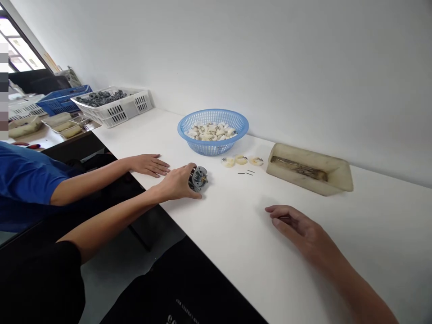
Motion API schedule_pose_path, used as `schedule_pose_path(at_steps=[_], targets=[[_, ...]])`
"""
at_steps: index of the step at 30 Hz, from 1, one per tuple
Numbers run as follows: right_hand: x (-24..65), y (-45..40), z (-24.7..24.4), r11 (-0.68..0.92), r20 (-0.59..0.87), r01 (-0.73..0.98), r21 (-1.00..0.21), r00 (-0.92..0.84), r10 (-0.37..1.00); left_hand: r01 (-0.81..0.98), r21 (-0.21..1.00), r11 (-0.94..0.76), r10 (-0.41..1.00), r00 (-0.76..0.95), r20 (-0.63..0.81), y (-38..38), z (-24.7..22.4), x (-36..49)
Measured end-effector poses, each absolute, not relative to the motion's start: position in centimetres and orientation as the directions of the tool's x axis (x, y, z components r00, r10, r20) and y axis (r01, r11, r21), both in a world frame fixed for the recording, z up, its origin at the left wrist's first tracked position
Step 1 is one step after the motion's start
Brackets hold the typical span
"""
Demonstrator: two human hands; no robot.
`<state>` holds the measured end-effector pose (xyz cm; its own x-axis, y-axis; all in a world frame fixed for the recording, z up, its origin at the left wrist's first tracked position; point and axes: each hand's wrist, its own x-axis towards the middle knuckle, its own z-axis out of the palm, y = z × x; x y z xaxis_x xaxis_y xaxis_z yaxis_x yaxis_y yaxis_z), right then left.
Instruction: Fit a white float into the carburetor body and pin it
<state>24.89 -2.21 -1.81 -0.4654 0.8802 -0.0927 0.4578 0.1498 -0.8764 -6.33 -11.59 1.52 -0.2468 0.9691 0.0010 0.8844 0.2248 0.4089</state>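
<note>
While your left hand [177, 182] pinches the round metal part [199, 178] between its thumb and its fingers, near the front edge of the worktop [229, 234], your right hand [303, 231] is well apart from it. Seen from the right hand, the part lies to the left and somewhat farther from you, so the left hand is the nearer one and has it in contact. In this left grip, the thumb is on the near side and the fingers are on the far side, and the face of the part is turned toward the right. Because it looks rounded, you cannot read a clear long axis here. The right grip has its fingers loosely curled, with the thumb near the forefinger; whether something thin is pinched there, I cannot tell. Between your two hands, three thin dark pins [241, 173] lie on the worktop, just in front of three whitish pieces [241, 159]. A co-worker's hand [148, 165] rests flat near your left one, on its far side.
</note>
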Motion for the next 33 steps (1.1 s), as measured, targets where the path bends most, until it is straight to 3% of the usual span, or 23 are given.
schedule_pose_path(at_steps=[7,12,21,25,33], targets=[[25.0,-2.3,-1.8,0.168,-0.087,0.461,-0.871,-0.482,0.872,0.841,0.478,0.254,0.937,-0.336,0.092,-11.5,-0.7,-6.0],[25.3,-2.2,-2.1,0.178,-0.072,0.441,-0.88,-0.493,0.867,0.767,0.603,0.221,0.939,-0.334,0.081,-11.4,0.2,-5.9],[26.1,-1.1,-2.2,0.185,-0.113,0.434,-0.882,-0.575,0.811,0.421,0.906,-0.043,0.991,-0.097,0.092,-7.9,-2.1,2.7],[26.1,-1.2,-2.4,0.157,-0.12,0.414,-0.897,-0.568,0.814,0.26,0.955,-0.139,0.986,-0.048,0.157,-7.2,-3.2,4.8],[25.3,-1.6,-2.7,0.258,-0.048,0.497,-0.828,-0.521,0.852,0.062,0.993,-0.105,0.994,0.036,0.103,-7.2,-3.5,2.4]])
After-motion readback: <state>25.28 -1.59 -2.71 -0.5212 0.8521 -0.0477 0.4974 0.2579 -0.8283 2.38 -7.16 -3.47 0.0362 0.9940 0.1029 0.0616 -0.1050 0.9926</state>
